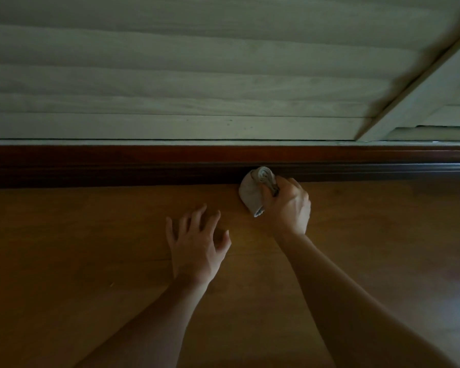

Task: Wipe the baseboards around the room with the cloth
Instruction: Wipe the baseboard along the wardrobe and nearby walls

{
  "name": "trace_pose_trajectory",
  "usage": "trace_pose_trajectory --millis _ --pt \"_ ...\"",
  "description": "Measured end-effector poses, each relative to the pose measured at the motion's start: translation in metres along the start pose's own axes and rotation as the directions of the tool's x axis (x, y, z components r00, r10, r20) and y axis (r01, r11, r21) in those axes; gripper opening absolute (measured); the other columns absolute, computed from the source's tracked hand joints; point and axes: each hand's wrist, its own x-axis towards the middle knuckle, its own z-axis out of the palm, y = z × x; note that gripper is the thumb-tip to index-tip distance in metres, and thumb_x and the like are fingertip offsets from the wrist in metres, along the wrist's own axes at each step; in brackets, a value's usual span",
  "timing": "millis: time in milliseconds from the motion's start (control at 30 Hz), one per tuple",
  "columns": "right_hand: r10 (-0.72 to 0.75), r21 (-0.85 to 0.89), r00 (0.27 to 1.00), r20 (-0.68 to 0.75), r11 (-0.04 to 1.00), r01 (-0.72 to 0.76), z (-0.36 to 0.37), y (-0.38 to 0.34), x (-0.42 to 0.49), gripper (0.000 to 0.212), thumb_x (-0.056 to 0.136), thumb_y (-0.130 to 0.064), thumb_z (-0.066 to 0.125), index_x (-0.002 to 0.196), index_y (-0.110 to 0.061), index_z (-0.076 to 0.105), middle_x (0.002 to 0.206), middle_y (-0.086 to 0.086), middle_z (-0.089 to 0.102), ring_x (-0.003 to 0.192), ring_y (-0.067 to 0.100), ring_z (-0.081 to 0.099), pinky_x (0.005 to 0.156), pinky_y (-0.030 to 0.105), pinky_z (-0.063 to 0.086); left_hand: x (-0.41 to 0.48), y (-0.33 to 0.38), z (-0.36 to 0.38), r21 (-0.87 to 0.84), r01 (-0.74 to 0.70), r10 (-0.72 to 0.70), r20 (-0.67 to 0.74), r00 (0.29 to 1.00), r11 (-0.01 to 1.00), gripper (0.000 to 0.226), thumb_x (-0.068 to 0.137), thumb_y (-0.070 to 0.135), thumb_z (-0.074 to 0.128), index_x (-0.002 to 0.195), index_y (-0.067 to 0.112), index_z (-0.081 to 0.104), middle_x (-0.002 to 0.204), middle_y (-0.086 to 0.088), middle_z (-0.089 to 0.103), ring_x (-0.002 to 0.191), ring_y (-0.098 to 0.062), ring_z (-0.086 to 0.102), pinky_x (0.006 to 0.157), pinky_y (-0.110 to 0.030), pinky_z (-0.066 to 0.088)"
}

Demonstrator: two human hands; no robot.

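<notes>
Cloth [251,191] gripped by right hand [290,207] meets baseboard [117,166] below louvres [170,75]; left hand [194,248] spread, seemingly touching floor [64,235].

No text, label, brand, number or sign can be read anywhere in this dim view of floor, baseboard and slatted panels.

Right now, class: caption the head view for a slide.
Right hand grips a bunched cloth at the baseboard; left hand open nearby.
</notes>
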Motion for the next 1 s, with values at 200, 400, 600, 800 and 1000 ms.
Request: trace_pose_trajectory --millis 200,400,600,800,1000 --pt "-0.083 0.0 0.996 0.041 0.997 0.083 0.005 -0.003 0.002 0.02 0.092 -0.032 0.066 0.092 -0.012 0.07 0.082 -0.003 0.057 0.064 0.013 0.05 0.053 0.023 0.034 0.001 0.001 -0.001 0.023 0.001 -0.002 0.043 0.999 1.0 0.052 0.091 0.062 0.046 0.136 0.037 0.056 0.149 0.001 0.048 0.135 -0.025 0.039 0.116 -0.064 0.02" --pt "-0.045 0.005 0.999 -0.011 0.999 0.045 0.005 0.008 0.0 0.023 0.092 -0.035 0.065 0.092 -0.012 0.069 0.08 -0.007 0.052 0.064 0.014 0.054 0.052 0.021 0.032 0.005 0.004 -0.003 0.05 0.002 -0.007 0.104 0.995 0.999 0.06 0.091 0.068 0.029 0.144 0.045 0.042 0.155 0.007 0.037 0.14 -0.022 0.028 0.118 -0.062 0.012" --pt "-0.097 -0.019 0.995 0.0 0.995 0.097 0.001 0.016 0.007 0.021 0.091 -0.035 0.067 0.09 -0.015 0.07 0.081 -0.004 0.06 0.064 0.012 0.055 0.051 0.021 0.035 0.014 0.011 -0.003 0.049 -0.046 0.039 0.125 0.991 0.998 0.062 0.09 0.069 0.029 0.144 0.043 0.044 0.152 0.005 0.04 0.138 -0.024 0.032 0.117 -0.063 0.017" --pt "-0.07 -0.044 0.998 -0.011 0.997 0.069 -0.002 0.024 0.009 0.022 0.091 -0.036 0.068 0.085 -0.015 0.068 0.077 -0.009 0.052 0.059 0.007 0.047 0.048 0.015 0.025 0.014 0.012 -0.002 0.054 -0.041 0.031 0.166 0.986 0.998 0.062 0.091 0.07 0.03 0.147 0.044 0.04 0.155 0.005 0.036 0.141 -0.025 0.028 0.118 -0.062 0.016" --pt "-0.032 -0.036 0.999 -0.042 0.999 0.03 -0.016 0.043 0.014 0.025 0.092 -0.037 0.065 0.086 -0.013 0.069 0.078 -0.005 0.056 0.065 0.014 0.056 0.051 0.017 0.029 0.014 0.012 -0.005 0.05 -0.037 0.028 0.17 0.985 0.998 0.062 0.091 0.069 0.031 0.147 0.044 0.041 0.156 0.005 0.035 0.141 -0.025 0.028 0.118 -0.061 0.016"
